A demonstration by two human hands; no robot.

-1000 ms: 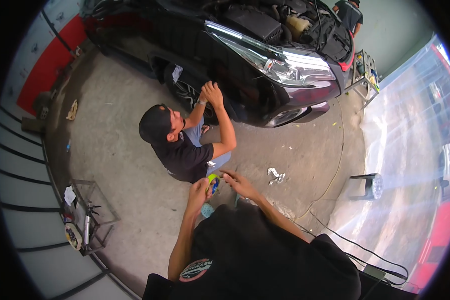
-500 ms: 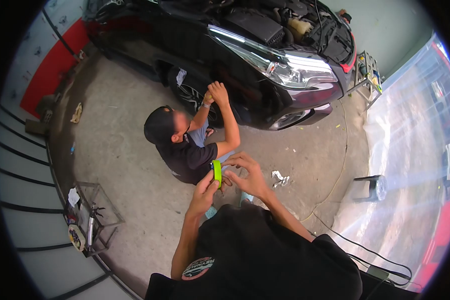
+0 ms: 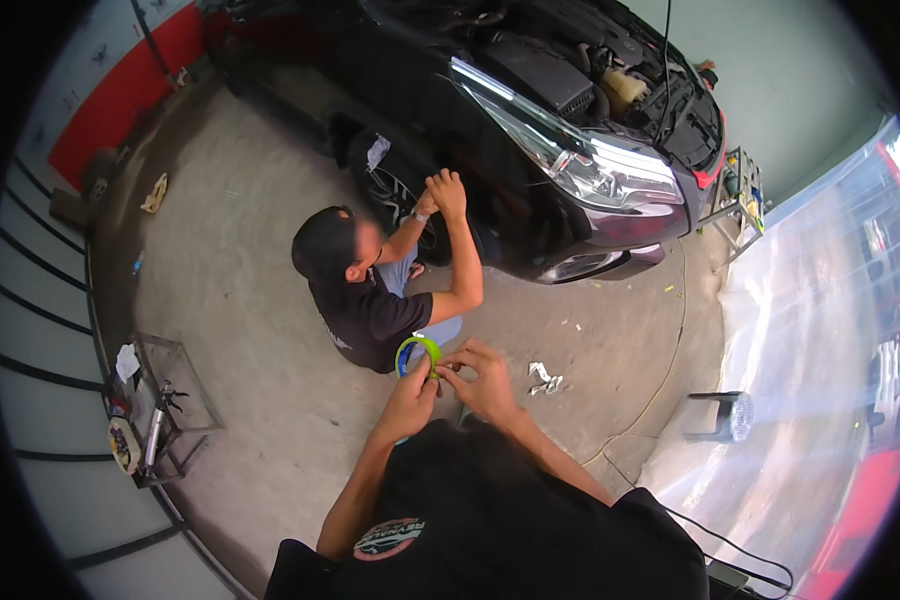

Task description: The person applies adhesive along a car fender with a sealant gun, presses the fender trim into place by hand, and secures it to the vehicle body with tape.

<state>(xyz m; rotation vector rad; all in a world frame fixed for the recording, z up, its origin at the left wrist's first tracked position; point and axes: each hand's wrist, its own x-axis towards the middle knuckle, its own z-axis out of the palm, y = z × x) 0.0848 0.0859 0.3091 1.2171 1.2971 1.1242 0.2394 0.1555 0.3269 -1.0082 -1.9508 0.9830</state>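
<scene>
My left hand [image 3: 407, 405] grips a bright green roll of masking tape [image 3: 431, 348] by its lower edge. The roll faces me at a tilt, so its open ring with a blue inner side shows. My right hand [image 3: 487, 385] is beside it, thumb and fingertips pinched together at the roll's right edge. Whether a loose tape end lies between those fingertips is too small to tell. Just beyond the roll, a person in a dark cap and shirt [image 3: 365, 310] crouches by the front wheel, both hands raised against the car's fender.
A black car [image 3: 510, 190] with its hood raised stands ahead. At left is a metal stand [image 3: 185, 370] with a caulking gun [image 3: 156, 430]. Crumpled paper [image 3: 544, 379], a stool [image 3: 730, 415] and a yellowish cable [image 3: 660, 385] are on the right side. Plastic sheeting [image 3: 770, 330] hangs at far right.
The tape roll has turned from edge-on to showing its ring. My right hand has closed from spread fingers to a pinch at its edge. The camera view has shifted slightly.
</scene>
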